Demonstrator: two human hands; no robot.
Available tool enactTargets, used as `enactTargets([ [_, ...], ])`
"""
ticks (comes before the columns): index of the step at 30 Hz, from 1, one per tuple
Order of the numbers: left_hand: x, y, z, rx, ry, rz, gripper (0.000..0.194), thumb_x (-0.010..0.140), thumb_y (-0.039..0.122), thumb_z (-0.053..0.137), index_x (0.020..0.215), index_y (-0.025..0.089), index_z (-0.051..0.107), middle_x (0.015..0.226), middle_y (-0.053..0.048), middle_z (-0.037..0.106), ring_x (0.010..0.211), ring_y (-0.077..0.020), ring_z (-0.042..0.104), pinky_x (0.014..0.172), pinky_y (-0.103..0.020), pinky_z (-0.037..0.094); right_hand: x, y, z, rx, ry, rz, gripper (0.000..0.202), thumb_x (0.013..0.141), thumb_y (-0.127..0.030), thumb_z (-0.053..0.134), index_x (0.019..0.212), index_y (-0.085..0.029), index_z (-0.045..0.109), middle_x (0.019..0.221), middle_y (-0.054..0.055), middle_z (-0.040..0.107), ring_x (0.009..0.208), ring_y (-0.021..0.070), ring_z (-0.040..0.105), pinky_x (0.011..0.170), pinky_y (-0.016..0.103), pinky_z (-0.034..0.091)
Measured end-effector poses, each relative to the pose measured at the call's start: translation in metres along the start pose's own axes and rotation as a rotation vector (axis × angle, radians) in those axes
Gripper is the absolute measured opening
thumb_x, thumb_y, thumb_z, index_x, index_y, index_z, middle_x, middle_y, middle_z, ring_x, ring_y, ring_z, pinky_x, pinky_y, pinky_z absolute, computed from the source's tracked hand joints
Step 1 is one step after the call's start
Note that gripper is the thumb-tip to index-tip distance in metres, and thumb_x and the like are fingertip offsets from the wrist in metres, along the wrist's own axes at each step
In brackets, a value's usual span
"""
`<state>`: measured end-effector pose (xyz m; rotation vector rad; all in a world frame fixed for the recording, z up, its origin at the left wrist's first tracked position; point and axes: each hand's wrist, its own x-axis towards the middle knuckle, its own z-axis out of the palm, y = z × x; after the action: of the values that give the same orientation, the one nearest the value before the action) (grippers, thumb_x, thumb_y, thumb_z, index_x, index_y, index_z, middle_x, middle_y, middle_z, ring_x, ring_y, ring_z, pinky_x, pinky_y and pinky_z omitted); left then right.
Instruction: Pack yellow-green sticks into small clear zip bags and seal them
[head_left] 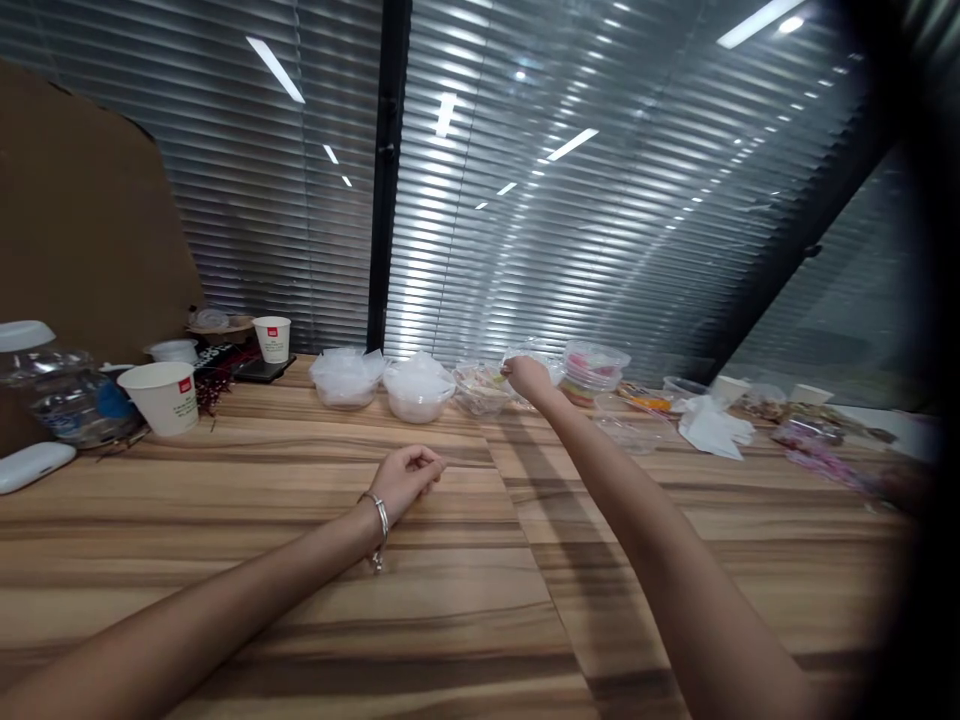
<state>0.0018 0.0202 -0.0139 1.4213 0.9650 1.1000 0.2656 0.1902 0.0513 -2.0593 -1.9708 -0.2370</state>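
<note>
Head view — left hand [405, 480] low, fingers pinched together; right hand [529, 380] outstretched — fingers seemingly together beside clear container [478, 392]

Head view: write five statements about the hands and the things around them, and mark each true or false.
1. A silver bracelet circles the left wrist. True.
2. The left hand is inside one of the clear containers. False: it is at the wooden table, nearer the camera than the containers.
3. The right hand is farther forward than the left hand. True.
4. The crumpled white sheet lies to the left of both hands. False: it lies to the right of both.
5. Two paper cups with red labels stand upright at the picture's left. True.
</note>
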Motion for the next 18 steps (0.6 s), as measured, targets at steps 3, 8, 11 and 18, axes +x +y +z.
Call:
enactTargets([
  [3, -0.001, 0.001, 0.001, 0.0, -0.003, 0.006, 0.026, 0.069, 0.038, 0.063, 0.07, 0.013, 0.06, 0.058, 0.002, 0.053, 0.049, -0.0087, 0.044, 0.049, -0.021, 0.033, 0.003, -0.002, 0.003, -0.023, -0.093, 0.004, 0.026, 0.087, -0.033, 0.051, 0.095, -0.011, 0.061, 0.098, 0.012, 0.062, 0.088, 0.0196, 0.059, 0.077, 0.033, 0.043],
  [8, 0.0, 0.0, 0.002, 0.007, -0.002, 0.0, 0.023, 0.069, 0.036, 0.063, 0.069, 0.013, 0.06, 0.058, 0.001, 0.053, 0.05, -0.009, 0.044, 0.05, -0.022, 0.034, 0.005, -0.003, -0.005, -0.036, -0.148, -0.021, 0.031, 0.086, -0.038, 0.052, 0.097, -0.011, 0.06, 0.099, 0.01, 0.062, 0.089, 0.0187, 0.059, 0.079, 0.036, 0.045],
  [11, 0.001, -0.002, 0.002, -0.002, 0.002, -0.003, 0.023, 0.068, 0.036, 0.063, 0.069, 0.014, 0.06, 0.057, 0.002, 0.054, 0.049, -0.0091, 0.045, 0.05, -0.022, 0.035, 0.004, -0.009, -0.02, -0.018, -0.101, -0.064, 0.033, 0.088, -0.036, 0.049, 0.094, -0.008, 0.064, 0.1, 0.019, 0.063, 0.094, 0.024, 0.058, 0.078, 0.032, 0.041],
  [18, 0.0, -0.003, 0.001, 0.006, -0.007, 0.014, 0.025, 0.07, 0.038, 0.062, 0.071, 0.014, 0.06, 0.054, 0.002, 0.051, 0.049, -0.0089, 0.045, 0.048, -0.021, 0.033, -0.012, -0.069, -0.041, 0.152, -0.085, -0.378, 0.043, 0.088, -0.047, 0.041, 0.098, -0.014, 0.067, 0.091, 0.009, 0.066, 0.084, 0.0213, 0.059, 0.071, 0.026, 0.04],
])
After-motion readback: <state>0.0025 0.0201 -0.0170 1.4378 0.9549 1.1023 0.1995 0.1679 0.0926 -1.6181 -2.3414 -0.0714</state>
